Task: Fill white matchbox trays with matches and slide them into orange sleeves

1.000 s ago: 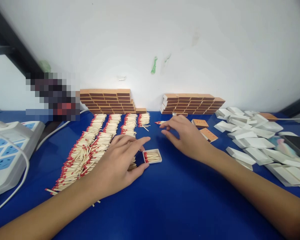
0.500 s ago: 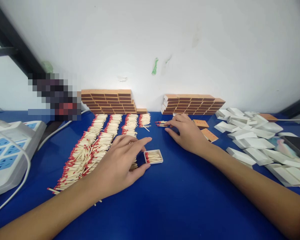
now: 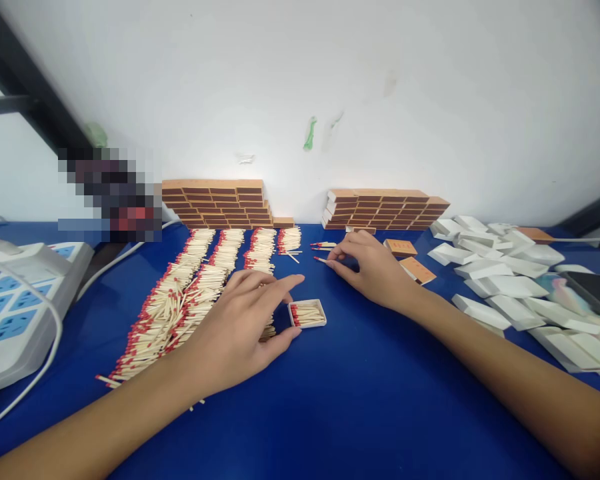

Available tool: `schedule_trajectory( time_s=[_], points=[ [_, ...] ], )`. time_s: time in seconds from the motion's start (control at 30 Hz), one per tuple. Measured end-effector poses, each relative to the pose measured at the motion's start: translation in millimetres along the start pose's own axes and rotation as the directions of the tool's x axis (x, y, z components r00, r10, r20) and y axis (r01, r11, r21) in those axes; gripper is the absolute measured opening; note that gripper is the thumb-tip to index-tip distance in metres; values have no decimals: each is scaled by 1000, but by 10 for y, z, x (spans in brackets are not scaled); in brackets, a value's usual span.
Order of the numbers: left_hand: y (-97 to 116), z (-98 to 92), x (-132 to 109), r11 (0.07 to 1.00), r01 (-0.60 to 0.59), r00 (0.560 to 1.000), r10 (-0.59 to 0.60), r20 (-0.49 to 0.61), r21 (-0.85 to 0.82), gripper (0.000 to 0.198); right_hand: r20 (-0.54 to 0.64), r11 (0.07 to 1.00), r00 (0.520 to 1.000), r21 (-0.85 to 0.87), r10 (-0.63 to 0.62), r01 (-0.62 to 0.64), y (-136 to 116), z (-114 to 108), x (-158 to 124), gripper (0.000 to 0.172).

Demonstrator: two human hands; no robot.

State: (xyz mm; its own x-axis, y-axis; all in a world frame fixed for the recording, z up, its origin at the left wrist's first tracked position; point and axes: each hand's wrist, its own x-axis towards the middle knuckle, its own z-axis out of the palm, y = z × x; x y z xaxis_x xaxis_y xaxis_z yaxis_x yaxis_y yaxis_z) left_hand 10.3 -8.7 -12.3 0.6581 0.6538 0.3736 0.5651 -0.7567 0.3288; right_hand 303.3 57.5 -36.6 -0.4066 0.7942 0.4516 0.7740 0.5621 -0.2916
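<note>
A small white matchbox tray [image 3: 321,323] lies on the blue table, part-filled with red-headed matches [image 3: 307,313]. At its left end is my left hand [image 3: 247,327], thumb by the near corner and a finger by the far corner, the index finger raised clear. My right hand [image 3: 363,263] is farther back to the right, thumb and forefinger pinched on a single match [image 3: 322,259] whose red head points left. Just behind it are a few loose matches [image 3: 320,245] on the table. Rows of heaped matches [image 3: 200,287] extend beside and behind my left hand.
Stacked matchboxes [image 3: 220,203] and a second stack of matchboxes [image 3: 385,207] line the wall. Two orange matchbox sleeves [image 3: 418,271] lie right of my right hand. White empty trays [image 3: 500,267] are heaped at the right, near a dark phone [image 3: 597,293]. A power strip [image 3: 35,300] sits left.
My right hand has picked one match away from the few loose ones and drawn it slightly toward me. My left hand and the tray have stayed in place.
</note>
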Motion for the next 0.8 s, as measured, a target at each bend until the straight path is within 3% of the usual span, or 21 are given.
schedule_trajectory(
  time_s=[0.17, 0.47, 0.6, 0.8],
  points=[
    [-3, 9, 3, 1000, 0, 1000, 0, -2, 7, 57, 71, 998, 996, 16, 54, -55, -22, -32, -12, 14],
    [2, 0, 8, 1000, -5, 1000, 6, -2, 8, 59, 78, 998, 995, 13, 57, -58, -217, -21, -42, 12],
    [0, 6, 11, 1000, -8, 1000, 8, -5, 5, 59, 21, 995, 995, -20, 97, -96, -189, 16, -49, 5],
    [0, 13, 13, 1000, -1, 1000, 1, -4, 9, 59, 75, 989, 987, 18, 144, -146, -139, -5, -51, 16]
  ],
)
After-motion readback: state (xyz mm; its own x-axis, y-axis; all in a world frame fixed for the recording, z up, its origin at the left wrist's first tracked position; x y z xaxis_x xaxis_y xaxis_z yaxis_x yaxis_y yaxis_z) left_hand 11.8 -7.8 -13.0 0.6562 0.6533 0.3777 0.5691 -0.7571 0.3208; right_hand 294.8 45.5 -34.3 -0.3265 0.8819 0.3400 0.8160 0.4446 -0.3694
